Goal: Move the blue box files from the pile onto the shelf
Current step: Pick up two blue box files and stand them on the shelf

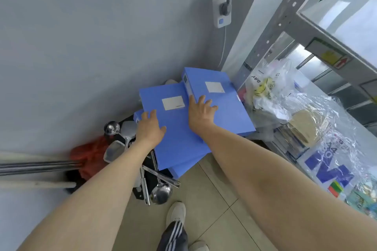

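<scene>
A pile of blue box files lies low in the corner by the wall. The top file [222,105] lies at the right with a white label. A second file [175,128] lies under it to the left, and a third [183,167] peeks out beneath. My left hand [150,128] rests flat on the left edge of the second file, fingers spread. My right hand [201,113] lies flat on the near left part of the top file, fingers spread. The grey metal shelf [318,32] stands at the right.
Metal ladles and spatulas [161,189] stick out of a black container under the pile. A red bag [89,154] and poles [36,167] lie at the left. Plastic bags [285,97] fill the lower shelf. A wall socket [222,11] hangs above. My shoe [176,213] stands on the tiled floor.
</scene>
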The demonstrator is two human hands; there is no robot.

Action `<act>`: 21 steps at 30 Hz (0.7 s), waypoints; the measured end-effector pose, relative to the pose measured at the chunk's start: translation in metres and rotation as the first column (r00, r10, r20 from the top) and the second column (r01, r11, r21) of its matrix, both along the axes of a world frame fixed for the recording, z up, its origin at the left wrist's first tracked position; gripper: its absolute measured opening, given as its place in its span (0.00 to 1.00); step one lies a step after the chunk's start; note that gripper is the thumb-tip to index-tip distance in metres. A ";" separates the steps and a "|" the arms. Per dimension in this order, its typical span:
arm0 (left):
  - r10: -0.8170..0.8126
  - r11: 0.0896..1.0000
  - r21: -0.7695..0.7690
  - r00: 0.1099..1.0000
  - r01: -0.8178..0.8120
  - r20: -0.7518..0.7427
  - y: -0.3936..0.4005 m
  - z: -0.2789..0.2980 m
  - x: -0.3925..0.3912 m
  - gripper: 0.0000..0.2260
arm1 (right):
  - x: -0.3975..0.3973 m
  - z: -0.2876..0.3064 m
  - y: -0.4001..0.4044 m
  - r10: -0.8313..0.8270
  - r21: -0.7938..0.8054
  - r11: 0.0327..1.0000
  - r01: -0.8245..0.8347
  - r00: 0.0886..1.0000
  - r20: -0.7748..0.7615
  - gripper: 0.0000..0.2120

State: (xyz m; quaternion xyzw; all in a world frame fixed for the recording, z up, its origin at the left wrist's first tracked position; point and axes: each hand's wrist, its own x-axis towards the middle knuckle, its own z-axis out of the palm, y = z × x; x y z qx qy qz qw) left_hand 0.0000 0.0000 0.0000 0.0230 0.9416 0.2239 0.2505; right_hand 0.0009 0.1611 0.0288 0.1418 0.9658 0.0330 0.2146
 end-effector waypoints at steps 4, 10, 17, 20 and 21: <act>0.112 0.993 -0.055 0.991 -0.108 0.069 -0.001 -0.027 -0.005 0.34 | -0.014 -0.022 -0.004 0.008 0.099 0.995 -0.014 0.998 0.067 0.47; 0.314 0.947 0.018 0.937 -0.320 0.154 0.011 -0.054 -0.010 0.39 | -0.019 -0.058 -0.003 0.007 0.187 0.982 -0.016 0.999 0.048 0.49; 0.420 0.906 0.034 0.905 -0.423 0.071 0.019 -0.068 -0.012 0.40 | -0.018 -0.070 0.009 0.039 0.197 0.980 -0.034 0.999 -0.025 0.45; 0.474 0.872 0.097 0.877 -0.480 0.081 0.018 -0.066 -0.014 0.41 | -0.015 -0.066 0.016 0.050 0.193 0.981 -0.038 0.997 -0.057 0.45; 0.524 0.826 0.170 0.843 -0.538 0.119 0.020 -0.062 -0.014 0.40 | -0.014 -0.064 0.018 0.041 0.197 0.980 -0.026 0.996 -0.075 0.45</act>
